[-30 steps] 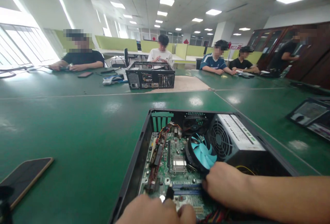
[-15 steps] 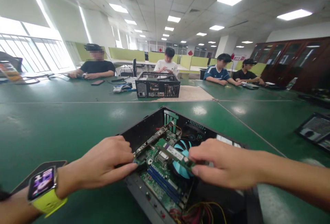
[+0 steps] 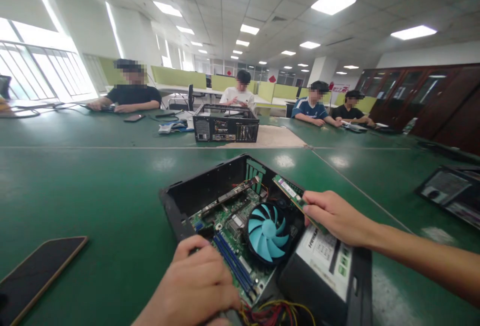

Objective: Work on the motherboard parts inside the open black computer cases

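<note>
the right hand (image 3: 333, 216) has a pinching grip on one memory stick (image 3: 287, 188), which is raised at a tilt over the open computer case (image 3: 208, 181), above its far right part, between the fan (image 3: 268, 231) and the far wall. the left hand (image 3: 198, 281) has its grip curled over the near wall of the same case. to handle the stick well, i would pinch it by its short end and edges, off the metal contacts, and lift it well above the fan blades and the power box (image 3: 322, 261); a firm, steady left hand should stop the case from sliding on the worktop (image 3: 93, 186). counting up: one memory stick, one blue fan, one power box, one upright card (image 3: 228, 196) and one bundle of wires (image 3: 281, 311); the blue slots (image 3: 234, 266) look like at least two, but they lie too close together to count surely. around the worktop there are two phones, one near on the left (image 3: 43, 268) and one far off (image 3: 134, 118), one second case (image 3: 225, 128) on the far side, one dark metal part (image 3: 450, 196) at the right, one bottle (image 3: 410, 126), and four seated people.
</note>
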`<state>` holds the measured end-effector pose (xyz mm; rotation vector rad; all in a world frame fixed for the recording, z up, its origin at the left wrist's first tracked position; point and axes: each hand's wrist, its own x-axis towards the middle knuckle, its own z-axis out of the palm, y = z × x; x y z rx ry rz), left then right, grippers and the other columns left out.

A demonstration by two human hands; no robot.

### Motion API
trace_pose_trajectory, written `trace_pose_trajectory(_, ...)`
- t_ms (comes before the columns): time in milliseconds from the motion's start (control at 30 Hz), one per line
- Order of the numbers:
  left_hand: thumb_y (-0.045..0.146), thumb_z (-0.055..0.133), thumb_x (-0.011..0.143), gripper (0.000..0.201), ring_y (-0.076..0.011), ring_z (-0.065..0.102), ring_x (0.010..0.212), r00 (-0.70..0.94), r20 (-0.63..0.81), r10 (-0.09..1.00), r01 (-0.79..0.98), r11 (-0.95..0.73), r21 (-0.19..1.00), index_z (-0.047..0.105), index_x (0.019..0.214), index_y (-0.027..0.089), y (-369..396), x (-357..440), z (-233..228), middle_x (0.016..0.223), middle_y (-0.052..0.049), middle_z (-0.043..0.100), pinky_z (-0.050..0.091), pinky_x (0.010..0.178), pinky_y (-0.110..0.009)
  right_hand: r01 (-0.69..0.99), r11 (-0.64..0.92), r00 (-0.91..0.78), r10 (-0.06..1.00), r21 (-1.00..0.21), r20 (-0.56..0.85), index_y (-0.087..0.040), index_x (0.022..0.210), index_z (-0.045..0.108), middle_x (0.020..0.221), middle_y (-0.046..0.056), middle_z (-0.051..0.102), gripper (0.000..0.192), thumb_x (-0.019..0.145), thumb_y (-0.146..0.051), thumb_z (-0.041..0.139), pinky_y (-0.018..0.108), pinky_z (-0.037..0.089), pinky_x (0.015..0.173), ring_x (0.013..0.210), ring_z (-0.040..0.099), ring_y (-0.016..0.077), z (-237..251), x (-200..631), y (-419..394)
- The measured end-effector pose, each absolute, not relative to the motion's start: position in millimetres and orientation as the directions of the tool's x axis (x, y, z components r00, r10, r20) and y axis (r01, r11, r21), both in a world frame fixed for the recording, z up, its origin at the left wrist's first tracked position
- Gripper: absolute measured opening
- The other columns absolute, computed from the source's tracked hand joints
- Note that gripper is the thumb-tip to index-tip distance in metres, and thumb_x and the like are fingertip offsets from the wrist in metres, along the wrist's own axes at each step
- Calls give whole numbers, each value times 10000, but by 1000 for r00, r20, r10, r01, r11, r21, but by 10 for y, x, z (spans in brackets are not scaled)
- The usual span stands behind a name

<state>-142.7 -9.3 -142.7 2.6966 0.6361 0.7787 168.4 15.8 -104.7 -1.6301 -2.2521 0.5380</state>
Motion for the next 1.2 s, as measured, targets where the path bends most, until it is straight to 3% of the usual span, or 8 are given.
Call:
trace_pose_trajectory(233, 383, 301, 945, 513, -105, 533, 592, 846, 37, 532, 403, -684, 608, 609, 589, 178, 461, -1698, -974, 576, 13, 604, 394, 826, -287, 854, 343, -498, 759, -392, -420, -191, 748, 637, 657, -10, 599, 222, 816, -258, 437, 212, 330, 500, 567, 510, 104, -531, 1252, -35)
trace_pose_trajectory(433, 265, 481, 794, 227, -172, 605, 669, 655, 59, 754, 744, -656, 123, 685, 804, 166, 1099, -894, -508, 794, -75, 689, 455, 636, -272, 814, 530, -525, 846, 237, -88, -180, 879, 696, 843, 93, 662, 238, 720, -246, 532, 272, 376, 622, 758, 590, 201, -403, 726, 891)
trace_pose_trajectory(500, 181, 497, 732, 194, -191, 628, 645, 546, -63, 835, 835, -537, 117, 677, 772, 119, 1335, -640, -522, 787, -122, 692, 486, 606, -278, 846, 498, -498, 866, 193, -52, -176, 928, 687, 903, 104, 664, 291, 741, -311, 510, 267, 378, 616, 771, 592, 202, -528, 684, 1170)
trace_pose_trajectory(633, 118, 416, 760, 281, -159, 641, 563, 510, -375, 775, 833, -334, 442, 626, 944, 85, 1590, -502, -766, 834, -138, 700, 524, 526, -250, 905, 403, -405, 914, -133, 10, -183, 843, 677, 795, 53, 652, 313, 812, -357, 418, 243, 350, 581, 702, 556, 157, -928, 836, 1409)
trace_pose_trajectory(767, 165, 479, 760, 319, -169, 646, 548, 560, -360, 746, 807, -393, 441, 574, 1062, 124, 1621, -631, -954, 865, -120, 701, 534, 502, -260, 826, 428, -381, 904, -368, 195, -164, 806, 598, 728, 10, 594, 177, 757, -292, 486, 218, 330, 578, 662, 489, 117, -1201, 944, 1427)
trace_pose_trajectory(933, 237, 607, 715, 144, -213, 653, 596, 480, -494, 725, 873, -452, 183, 649, 756, 106, 1627, -625, -972, 766, -124, 694, 544, 563, -303, 825, 434, -471, 882, -361, -16, -168, 906, 535, 768, -4, 574, 311, 600, -182, 589, 204, 323, 532, 654, 468, 114, -1296, 929, 1416)
trace_pose_trajectory(1033, 175, 589, 731, 98, -195, 649, 641, 471, -700, 537, 864, -443, 242, 647, 718, 98, 1629, -560, -1051, 795, -122, 695, 537, 574, -277, 851, 416, -491, 846, -320, -208, -170, 917, 571, 813, 9, 611, 353, 574, -214, 637, 204, 344, 519, 671, 518, 126, -1303, 898, 1364)
trace_pose_trajectory(1200, 213, 615, 716, 192, -190, 628, 703, 584, -590, 558, 742, -662, 108, 686, 858, 104, 1634, -518, -1108, 850, -104, 703, 503, 600, -255, 868, 495, -421, 779, 42, -465, -201, 883, 690, 870, 58, 673, 275, 616, -199, 623, 263, 431, 608, 798, 618, 216, -1224, 707, 1300)
